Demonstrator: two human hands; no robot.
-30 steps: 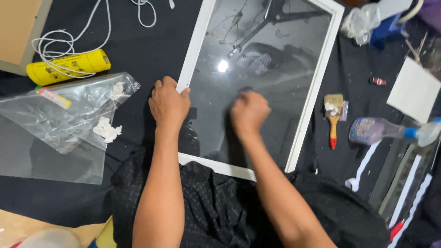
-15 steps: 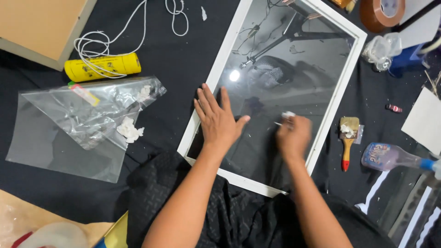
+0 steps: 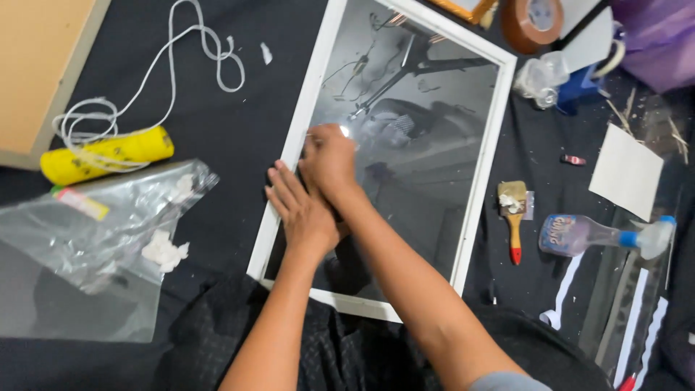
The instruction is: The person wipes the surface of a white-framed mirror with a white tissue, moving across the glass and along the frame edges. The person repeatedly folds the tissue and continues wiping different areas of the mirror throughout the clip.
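A white-framed glass pane (image 3: 486,174) lies flat on black cloth, and its glass mirrors the room. My left hand (image 3: 304,213) rests flat on the glass beside the frame's left rail, fingers spread, holding nothing. My right hand (image 3: 329,161) crosses just above it, fingers curled on a small white wad (image 3: 313,135) that presses against the glass near the left rail. The two hands touch at the wrist. Most of the wad is hidden under the fingers.
To the left are a clear plastic bag (image 3: 94,239) with white wads, a yellow roll (image 3: 108,153) and a white cord (image 3: 181,65). To the right lie a paintbrush (image 3: 513,217), a spray bottle (image 3: 594,235), a white card (image 3: 626,172) and a brown tape roll (image 3: 532,22).
My right hand has swept across the glass from the right side to the left rail. It now crosses over my left hand, which stayed on the glass. The view shifted too.
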